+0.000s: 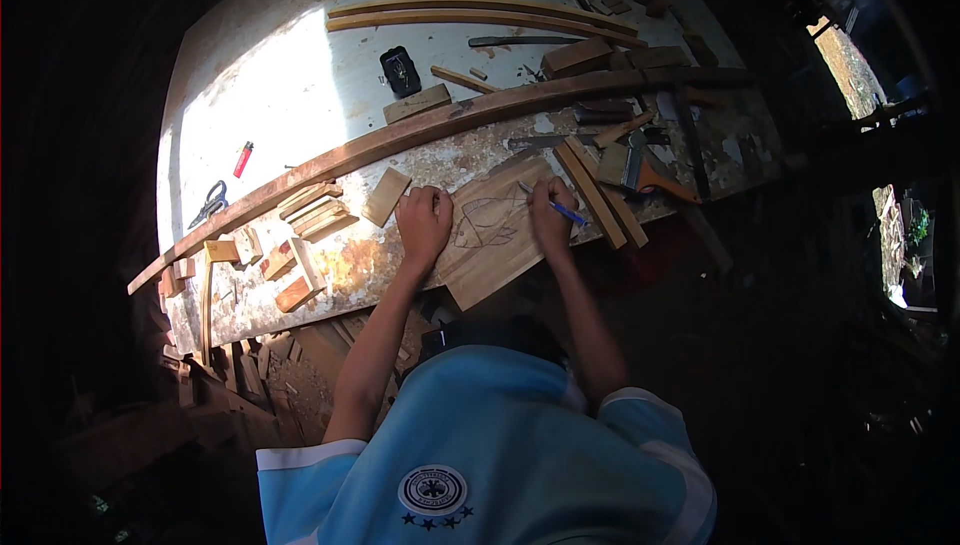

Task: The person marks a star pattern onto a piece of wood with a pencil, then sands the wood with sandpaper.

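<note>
A flat wooden board [500, 255] lies at the front edge of the workbench, its near corner sticking out past the edge. On it is a dark line drawing [485, 225] that looks like a fish. My left hand [425, 225] rests on the board's left edge with its fingers curled. In my right hand [550, 213] is a blue pen [570, 214], gripped near the board's right side. The pen's tip points toward the upper part of the drawing. A small wood block [386, 197] lies just left of my left hand.
Two wood strips [600, 195] and an orange-handled brush [660, 180] lie to the right. A long wooden bar [430, 129] crosses the workbench [270, 95]. Wood offcuts [315, 210], scissors [210, 203], a red lighter [243, 159] and a black case [400, 72] are on it.
</note>
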Demonstrator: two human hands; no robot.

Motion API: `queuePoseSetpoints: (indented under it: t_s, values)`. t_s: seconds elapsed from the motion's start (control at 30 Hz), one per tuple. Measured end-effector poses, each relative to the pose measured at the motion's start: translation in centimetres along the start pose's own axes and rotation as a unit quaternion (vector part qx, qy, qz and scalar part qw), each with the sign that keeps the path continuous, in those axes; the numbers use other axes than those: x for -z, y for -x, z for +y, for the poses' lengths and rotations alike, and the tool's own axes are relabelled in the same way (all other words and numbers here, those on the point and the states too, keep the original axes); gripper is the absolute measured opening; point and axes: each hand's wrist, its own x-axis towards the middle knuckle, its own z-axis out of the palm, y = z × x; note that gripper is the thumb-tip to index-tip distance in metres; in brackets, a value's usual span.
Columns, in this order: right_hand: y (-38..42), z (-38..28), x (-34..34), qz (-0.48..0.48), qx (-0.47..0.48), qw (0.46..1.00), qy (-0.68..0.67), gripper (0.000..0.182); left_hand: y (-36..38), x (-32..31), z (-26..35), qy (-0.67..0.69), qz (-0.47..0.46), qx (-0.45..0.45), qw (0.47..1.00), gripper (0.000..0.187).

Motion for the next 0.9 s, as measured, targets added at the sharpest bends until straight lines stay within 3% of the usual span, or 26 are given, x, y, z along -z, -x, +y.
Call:
queuePoseSetpoints:
  t_s: [0.27, 0.37, 0.47, 0.57, 0.67, 0.87, 0.9]
  values:
    - [-0.3, 1.6, -0.1, -0.023, 0.034, 0.998, 0.04, 0.026, 0.0, 0.1, 0.0, -0.005, -0.005, 0.002, 1.0, 0.017]
    - [0.0, -0.2, -0.2, -0.01, -0.02, 1.0, -0.009, 0.026, 0.0, 0.0, 0.0, 0.001, -0.008, 0.004, 1.0, 0.017]
    - [-0.2, 1.1, 0.1, -0.042, 0.039, 0.998, 0.033, 0.025, 0.0, 0.0, 0.0, -0.001, -0.007, 0.008, 1.0, 0.017]
    - [-0.2, 0.9, -0.1, -0.024, -0.009, 1.0, 0.008, 0.024, -0.1, 0.1, 0.1, -0.001, -0.007, 0.009, 1.0, 0.017]
    - [0.0, 1.2, -0.2, -0.018, 0.023, 0.999, 0.022, 0.025, 0.1, 0.1, 0.0, -0.002, -0.006, 0.009, 1.0, 0.016]
    - [0.1, 0.0, -0.1, -0.02, -0.027, 0.999, -0.027, 0.027, 0.0, 0.1, 0.2, 0.0, -0.003, 0.002, 1.0, 0.016]
    - [0.2, 0.3, 0.0, -0.039, -0.002, 0.999, -0.007, 0.027, 0.0, 0.2, 0.2, 0.0, 0.0, 0.001, 1.0, 0.016]
